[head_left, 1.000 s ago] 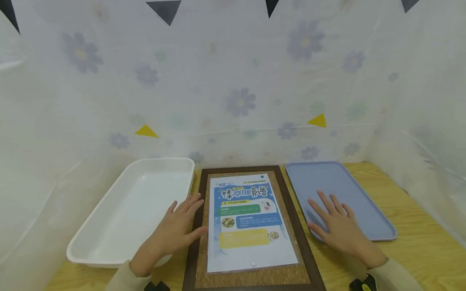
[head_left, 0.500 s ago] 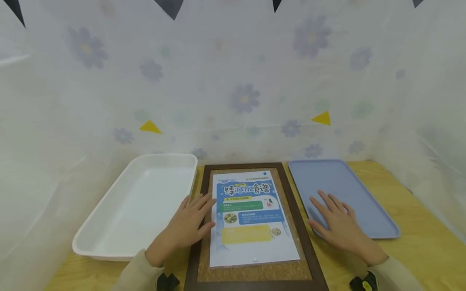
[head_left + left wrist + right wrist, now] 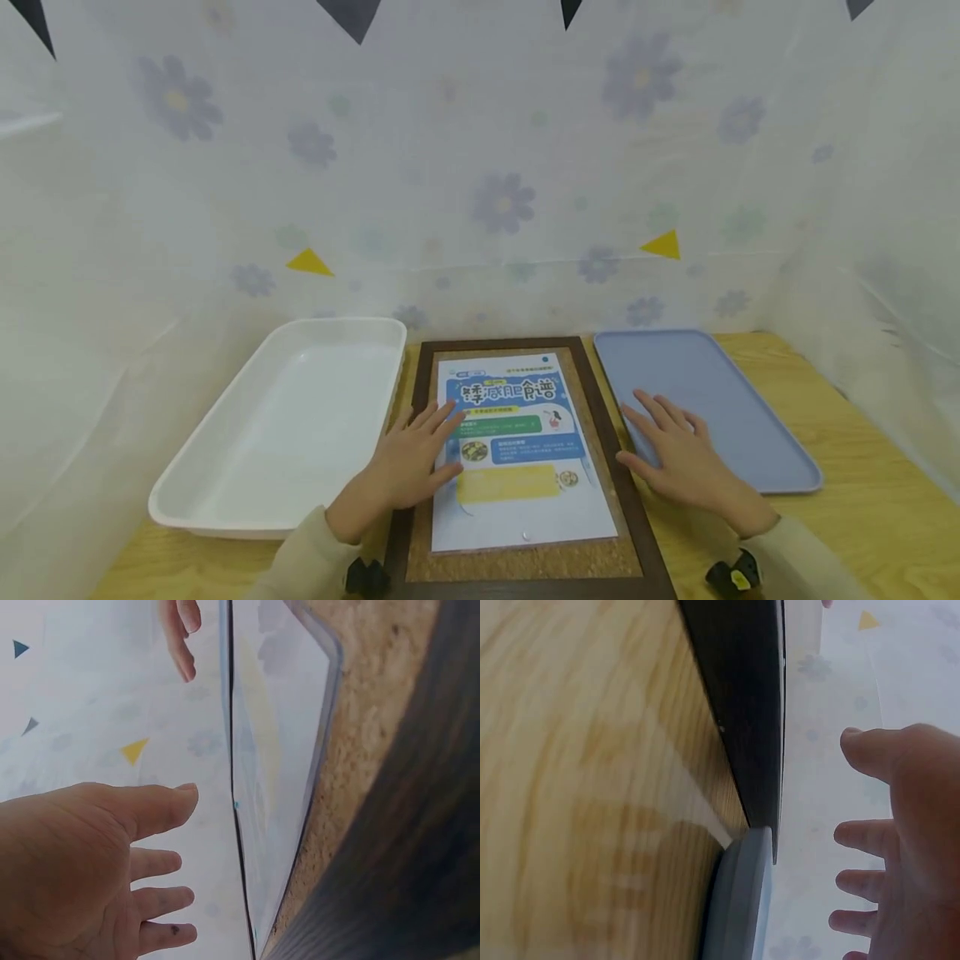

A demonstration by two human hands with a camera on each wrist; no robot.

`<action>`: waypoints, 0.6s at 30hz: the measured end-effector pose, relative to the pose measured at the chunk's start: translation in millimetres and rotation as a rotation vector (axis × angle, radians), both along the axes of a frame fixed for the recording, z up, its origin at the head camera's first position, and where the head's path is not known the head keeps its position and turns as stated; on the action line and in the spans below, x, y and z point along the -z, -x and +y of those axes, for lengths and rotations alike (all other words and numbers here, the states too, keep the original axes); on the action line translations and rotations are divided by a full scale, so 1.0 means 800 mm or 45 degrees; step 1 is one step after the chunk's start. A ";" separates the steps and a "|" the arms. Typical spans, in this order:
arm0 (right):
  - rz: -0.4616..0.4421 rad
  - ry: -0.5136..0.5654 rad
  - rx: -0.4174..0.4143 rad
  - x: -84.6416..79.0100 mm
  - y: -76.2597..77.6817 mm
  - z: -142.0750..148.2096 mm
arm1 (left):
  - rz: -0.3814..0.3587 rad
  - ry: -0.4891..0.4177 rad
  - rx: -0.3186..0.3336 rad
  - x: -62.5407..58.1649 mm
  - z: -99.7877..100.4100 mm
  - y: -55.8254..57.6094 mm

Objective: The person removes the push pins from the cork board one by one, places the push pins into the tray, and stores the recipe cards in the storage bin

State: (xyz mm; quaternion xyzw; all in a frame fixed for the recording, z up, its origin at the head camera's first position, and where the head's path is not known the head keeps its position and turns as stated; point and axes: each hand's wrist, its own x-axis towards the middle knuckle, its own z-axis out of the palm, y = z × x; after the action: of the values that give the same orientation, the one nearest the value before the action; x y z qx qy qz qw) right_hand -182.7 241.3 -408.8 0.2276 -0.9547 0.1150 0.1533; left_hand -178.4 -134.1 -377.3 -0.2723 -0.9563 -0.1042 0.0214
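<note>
A printed sheet (image 3: 525,521) in a clear sleeve lies on a cork board (image 3: 517,568) with a dark wooden frame. My left hand (image 3: 405,467) hovers with spread fingers over the board's left side, its fingertips and thumb in front of the sheet's left edge. Nothing is in its grasp; the left wrist view shows its thumb and fingers (image 3: 166,898) apart from the board. Between the board's right edge and the blue tray (image 3: 720,400), my right hand (image 3: 686,467) is held with fingers extended, also holding nothing. In the right wrist view, its fingers (image 3: 859,883) are above the tray's rim.
A deep white tray (image 3: 262,433) stands left of the board. All three rest on a wood-grain table (image 3: 870,467). Translucent sheeting (image 3: 420,150) with flower prints and stuck-on triangles encloses the back and sides. A dark band is on each wrist.
My left hand has moved right, from the white tray's side to over the sheet's edge. My right hand has shifted slightly left towards the board. The view tilted slightly; both hands stay unfilled.
</note>
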 end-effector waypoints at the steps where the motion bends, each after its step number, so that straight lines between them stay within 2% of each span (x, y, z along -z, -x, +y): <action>1: -0.002 0.001 -0.003 0.000 0.000 -0.002 | 0.002 0.005 -0.007 0.001 0.000 0.000; 5: 0.016 -0.002 -0.024 -0.002 0.004 -0.014 | -0.002 0.009 -0.024 0.004 0.001 0.002; 12: -0.028 -0.012 -0.038 -0.008 0.010 -0.029 | -0.041 -0.013 -0.041 0.010 0.002 0.003; 18: -0.079 -0.047 -0.125 -0.012 0.014 -0.041 | -0.103 -0.033 -0.050 0.010 0.003 0.001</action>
State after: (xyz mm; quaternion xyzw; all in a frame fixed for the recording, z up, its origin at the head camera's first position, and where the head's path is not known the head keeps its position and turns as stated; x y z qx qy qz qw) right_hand -194.0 208.4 -399.0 0.2732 -0.9487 0.1119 0.1135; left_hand -179.1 -132.0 -385.4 -0.2486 -0.9601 -0.1272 -0.0118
